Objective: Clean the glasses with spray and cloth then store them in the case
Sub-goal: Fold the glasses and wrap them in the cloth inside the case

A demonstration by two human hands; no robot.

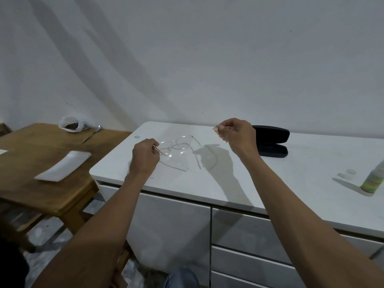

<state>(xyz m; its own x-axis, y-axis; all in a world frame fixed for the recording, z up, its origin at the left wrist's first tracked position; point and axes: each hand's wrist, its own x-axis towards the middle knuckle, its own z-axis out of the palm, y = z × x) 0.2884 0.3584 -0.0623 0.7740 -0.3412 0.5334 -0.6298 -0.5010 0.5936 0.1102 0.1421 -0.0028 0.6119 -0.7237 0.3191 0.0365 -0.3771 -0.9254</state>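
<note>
glasses (176, 145) held just over the white counter (259, 183), left hand (144, 155) fingers pinching one temple arm | thin wire frame, looks light and bendy, I'd hold by the frame, not the lenses | right hand (236, 134) fingers pinching a small cloth (218, 129) | black case (272, 141) open behind, looks empty | spray bottle (374, 179) far right

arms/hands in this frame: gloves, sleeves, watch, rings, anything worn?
Nothing worn that shows. Both forearms are bare from the frame's lower edge to the wrists: no sleeves, gloves, watch or wristband. The left hand and right hand show no rings or markings on the sides facing the head camera; the fingers are partly hidden, so a small ring can't be ruled out.
</note>
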